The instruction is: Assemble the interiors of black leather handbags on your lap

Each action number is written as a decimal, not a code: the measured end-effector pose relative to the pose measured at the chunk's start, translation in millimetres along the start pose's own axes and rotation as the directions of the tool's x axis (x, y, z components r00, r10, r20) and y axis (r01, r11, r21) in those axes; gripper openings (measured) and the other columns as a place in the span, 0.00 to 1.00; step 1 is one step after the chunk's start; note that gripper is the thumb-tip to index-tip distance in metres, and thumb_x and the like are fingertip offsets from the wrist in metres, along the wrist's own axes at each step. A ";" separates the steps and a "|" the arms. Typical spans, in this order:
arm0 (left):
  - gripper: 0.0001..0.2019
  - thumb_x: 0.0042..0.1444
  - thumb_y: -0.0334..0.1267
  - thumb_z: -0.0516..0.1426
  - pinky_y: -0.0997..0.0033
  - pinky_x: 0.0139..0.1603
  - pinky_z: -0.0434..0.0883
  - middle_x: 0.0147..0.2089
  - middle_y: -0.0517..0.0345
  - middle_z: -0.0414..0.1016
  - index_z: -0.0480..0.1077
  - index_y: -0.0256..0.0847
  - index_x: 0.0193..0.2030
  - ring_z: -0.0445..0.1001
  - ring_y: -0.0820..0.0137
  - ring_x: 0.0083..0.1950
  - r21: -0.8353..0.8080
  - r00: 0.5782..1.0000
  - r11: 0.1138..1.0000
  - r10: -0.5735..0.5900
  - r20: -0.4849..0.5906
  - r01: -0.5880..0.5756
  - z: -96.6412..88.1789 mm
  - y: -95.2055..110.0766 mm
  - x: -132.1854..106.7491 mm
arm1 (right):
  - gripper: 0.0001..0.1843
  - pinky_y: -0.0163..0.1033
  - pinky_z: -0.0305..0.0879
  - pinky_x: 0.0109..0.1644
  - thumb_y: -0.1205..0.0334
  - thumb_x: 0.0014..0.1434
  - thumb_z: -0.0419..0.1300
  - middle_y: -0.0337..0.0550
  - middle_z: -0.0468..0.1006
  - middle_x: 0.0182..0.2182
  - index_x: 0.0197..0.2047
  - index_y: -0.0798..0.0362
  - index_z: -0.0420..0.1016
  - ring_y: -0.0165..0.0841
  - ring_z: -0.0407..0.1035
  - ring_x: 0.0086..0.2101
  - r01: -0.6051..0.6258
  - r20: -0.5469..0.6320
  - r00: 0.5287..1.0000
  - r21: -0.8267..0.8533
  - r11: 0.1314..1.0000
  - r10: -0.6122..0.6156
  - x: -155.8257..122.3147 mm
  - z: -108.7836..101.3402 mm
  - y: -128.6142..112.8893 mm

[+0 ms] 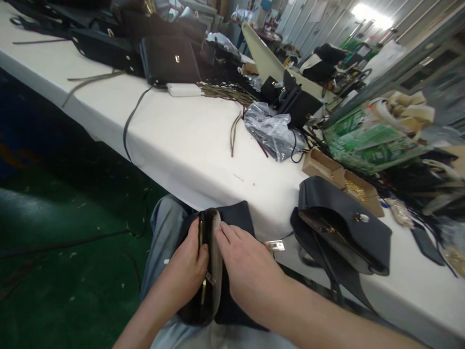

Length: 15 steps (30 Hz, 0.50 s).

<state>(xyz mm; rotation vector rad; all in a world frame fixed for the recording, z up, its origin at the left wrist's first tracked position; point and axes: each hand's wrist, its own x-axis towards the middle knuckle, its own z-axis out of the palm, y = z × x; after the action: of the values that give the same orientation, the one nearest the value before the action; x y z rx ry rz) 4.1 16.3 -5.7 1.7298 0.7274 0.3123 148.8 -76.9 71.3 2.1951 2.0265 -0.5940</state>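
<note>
A dark handbag (238, 220) lies on my lap, its mouth held apart so the pale lining (216, 261) shows. My left hand (187, 271) grips the near edge of the opening, thumb hooked inside by the metal frame. My right hand (247, 271) lies over the bag's other side, its fingertips pressed on the lining's rim. Both hands touch the same bag. A small metal clasp plate (275, 245) sits on the table edge just beyond my right hand.
A white table (189, 145) runs diagonally ahead. On it lie another dark flap bag (341, 228), a crumpled plastic bag (271, 131), loose straps (234, 128), a cardboard tray of brass parts (348, 182), green packets (363, 143) and several black bags (169, 60). Green floor lies to the left.
</note>
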 end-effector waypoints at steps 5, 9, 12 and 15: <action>0.32 0.73 0.32 0.49 0.39 0.81 0.68 0.73 0.37 0.74 0.49 0.41 0.82 0.70 0.53 0.80 0.018 0.999 1.000 -0.010 -0.046 0.011 0.1 7.2 1.2 | 0.28 0.64 0.59 0.79 0.64 0.77 0.52 0.68 0.69 0.75 0.74 0.65 0.70 0.56 0.63 0.73 -0.258 -0.229 0.930 0.145 0.955 0.286 14.7 4.5 0.7; 0.32 0.75 0.33 0.48 0.39 0.83 0.66 0.76 0.37 0.70 0.46 0.42 0.83 0.66 0.54 0.83 0.050 0.994 0.997 0.055 -0.097 -0.050 11.9 17.3 2.3 | 0.20 0.58 0.65 0.74 0.67 0.71 0.61 0.61 0.82 0.63 0.63 0.60 0.79 0.51 0.72 0.65 -0.073 -0.277 0.951 0.217 0.973 0.133 31.7 -14.6 22.8; 0.31 0.78 0.38 0.44 0.38 0.83 0.65 0.83 0.30 0.58 0.42 0.39 0.83 0.61 0.50 0.85 0.052 0.988 0.997 0.058 -0.141 -0.051 29.3 10.7 -7.3 | 0.27 0.48 0.68 0.70 0.76 0.59 0.62 0.54 0.86 0.58 0.61 0.56 0.80 0.45 0.76 0.61 0.132 -0.304 0.951 0.258 0.957 -0.050 42.8 -21.9 34.9; 0.33 0.77 0.39 0.45 0.41 0.79 0.73 0.80 0.31 0.63 0.37 0.40 0.83 0.67 0.48 0.82 0.050 0.979 0.999 0.006 -0.206 0.004 41.9 -16.4 -17.4 | 0.27 0.46 0.64 0.72 0.74 0.58 0.62 0.47 0.88 0.55 0.60 0.52 0.82 0.44 0.77 0.60 0.272 -0.336 0.924 0.238 0.932 -0.183 52.1 -13.5 38.6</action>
<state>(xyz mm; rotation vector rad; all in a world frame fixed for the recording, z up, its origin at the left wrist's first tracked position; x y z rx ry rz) 9.2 -24.8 -30.5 1.7622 0.8911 0.4831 191.5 -27.9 58.4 2.3468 2.5297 -0.6300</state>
